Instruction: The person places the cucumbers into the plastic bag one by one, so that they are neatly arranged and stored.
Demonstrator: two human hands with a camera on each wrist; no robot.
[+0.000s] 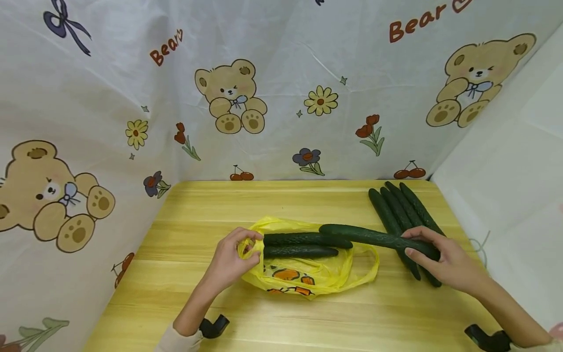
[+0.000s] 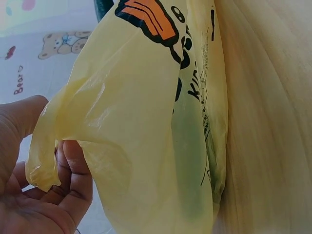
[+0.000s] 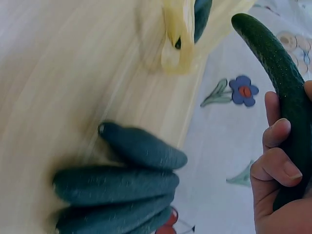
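My left hand (image 1: 229, 264) holds the gathered edge of a yellow plastic bag (image 1: 342, 276) lying on the table. In the left wrist view, a loop of the bag (image 2: 131, 126) passes between the thumb and fingers. Two dark green cucumbers (image 1: 299, 252) lie in the bag, their right ends showing at its mouth. My right hand (image 1: 455, 264) grips another cucumber (image 1: 365, 235) by its right end, and its far tip reaches over the bag's mouth. In the right wrist view the fingers curl round this cucumber (image 3: 275, 56).
Several more cucumbers (image 1: 390, 211) lie side by side at the table's right, partly beneath the right hand; they also show as a pile (image 3: 117, 185) in the right wrist view. A bear-printed cloth (image 1: 272, 156) stands behind and left of the wooden table (image 1: 176, 288).
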